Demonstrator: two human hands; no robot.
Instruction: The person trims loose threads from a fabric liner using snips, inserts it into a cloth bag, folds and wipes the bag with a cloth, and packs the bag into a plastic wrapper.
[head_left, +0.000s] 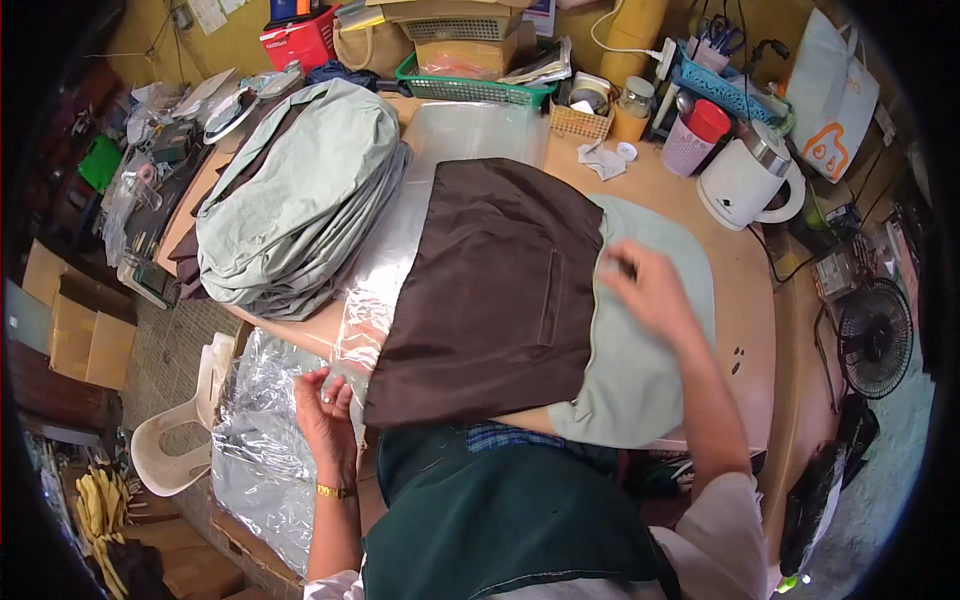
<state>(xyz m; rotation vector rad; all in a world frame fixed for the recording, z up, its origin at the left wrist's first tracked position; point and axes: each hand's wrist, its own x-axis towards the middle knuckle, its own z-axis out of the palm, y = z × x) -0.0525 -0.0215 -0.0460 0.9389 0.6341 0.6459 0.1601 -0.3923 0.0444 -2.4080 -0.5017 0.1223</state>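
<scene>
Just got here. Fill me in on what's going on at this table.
A person is handling a dark brown fabric piece with a slit-like pocket, spread flat over pale green fabric and clear plastic. The right hand is at the brown-green edge; the left hand is by the plastic's near edge, its grip unclear. A heap of similar green fabric lies to the left on the table.
</scene>
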